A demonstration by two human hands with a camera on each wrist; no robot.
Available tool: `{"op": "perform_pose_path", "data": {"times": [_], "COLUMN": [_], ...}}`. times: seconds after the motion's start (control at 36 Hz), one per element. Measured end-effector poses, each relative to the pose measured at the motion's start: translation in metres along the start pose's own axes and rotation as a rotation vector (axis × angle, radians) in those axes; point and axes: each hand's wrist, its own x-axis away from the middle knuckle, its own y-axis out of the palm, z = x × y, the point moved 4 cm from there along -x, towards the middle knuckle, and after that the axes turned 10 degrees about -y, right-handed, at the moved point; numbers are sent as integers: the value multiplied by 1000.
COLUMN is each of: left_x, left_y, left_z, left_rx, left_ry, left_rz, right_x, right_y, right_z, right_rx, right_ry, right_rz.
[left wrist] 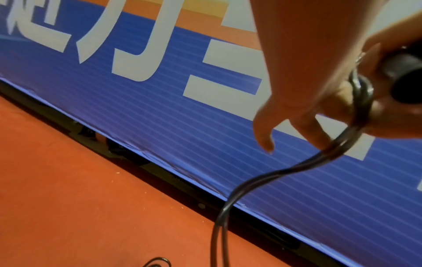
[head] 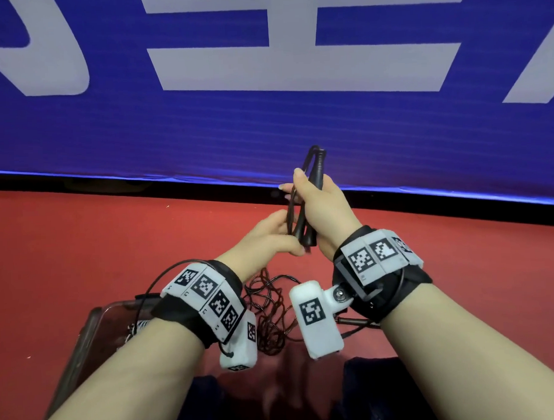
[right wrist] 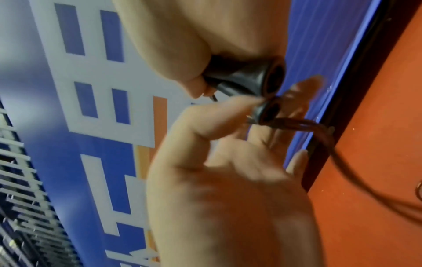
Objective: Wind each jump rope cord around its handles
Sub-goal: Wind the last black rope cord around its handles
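Note:
My right hand [head: 309,193] grips two black jump rope handles [head: 313,167] side by side, upright, above the red floor. Their flared butt ends [right wrist: 271,72] stick out below the fist [right wrist: 182,39]. My left hand [head: 286,237] is just under them and pinches the thin black cord [left wrist: 360,101] against the handles' lower ends. In the left wrist view the cord runs doubled from my fingers [left wrist: 303,126] down toward the floor. The rest of it lies in a loose tangle [head: 269,307] on the floor between my wrists.
A blue banner [head: 266,125] with large white characters stands along the far side of the red floor [head: 82,241]. A clear plastic container [head: 95,335] sits at the lower left under my left forearm. My dark-trousered legs fill the bottom edge.

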Motion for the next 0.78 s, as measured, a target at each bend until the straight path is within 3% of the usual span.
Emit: {"op": "perform_pose_path", "data": {"times": [0.11, 0.19, 0.33, 0.47, 0.61, 0.69, 0.78], "left_x": [3, 6, 4, 3, 4, 1, 0], "left_y": [6, 11, 14, 11, 9, -1, -20], "left_z": [0, 6, 10, 9, 10, 12, 6], "left_rx": [35, 135, 148, -91, -240, -485, -777], "left_ry": [34, 45, 42, 32, 90, 92, 27], "left_rz": [14, 17, 152, 223, 325, 351, 420], "right_x": [1, 0, 2, 3, -2, -6, -12], "right_y": [2, 1, 3, 6, 8, 2, -16], "right_z": [-6, -8, -3, 5, 11, 12, 6], "right_rx": [-134, -43, 106, 123, 106, 262, 384], "right_ry": [-11, -66, -91, 12, 62, 78, 72], "right_rz": [-89, -89, -117, -192, -170, -160, -58]}}
